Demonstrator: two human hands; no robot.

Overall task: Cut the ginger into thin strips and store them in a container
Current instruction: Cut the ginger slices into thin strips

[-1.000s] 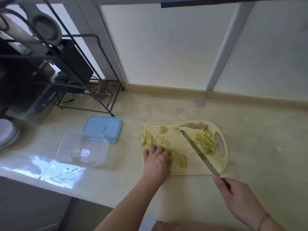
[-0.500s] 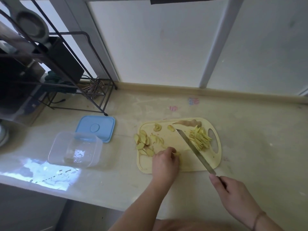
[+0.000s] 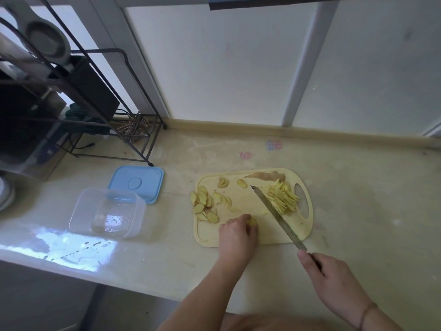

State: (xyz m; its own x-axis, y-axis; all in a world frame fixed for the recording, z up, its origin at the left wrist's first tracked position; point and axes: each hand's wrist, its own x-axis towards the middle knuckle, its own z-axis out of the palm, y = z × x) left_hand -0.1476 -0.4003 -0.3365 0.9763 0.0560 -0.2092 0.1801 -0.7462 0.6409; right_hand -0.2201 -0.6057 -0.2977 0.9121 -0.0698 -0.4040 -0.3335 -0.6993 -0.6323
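Partly hidden under left hand [image 3: 238,232]: ginger slices [image 3: 252,221]; knife [image 3: 276,216] handle buried in right hand [image 3: 334,280]

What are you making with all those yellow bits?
A person is cutting ginger on a cutting board. The right hand holds a knife beside a pile of thin strips. The left hand gathers a few slices; more slices wait. The clear container sits open beside its blue lid.
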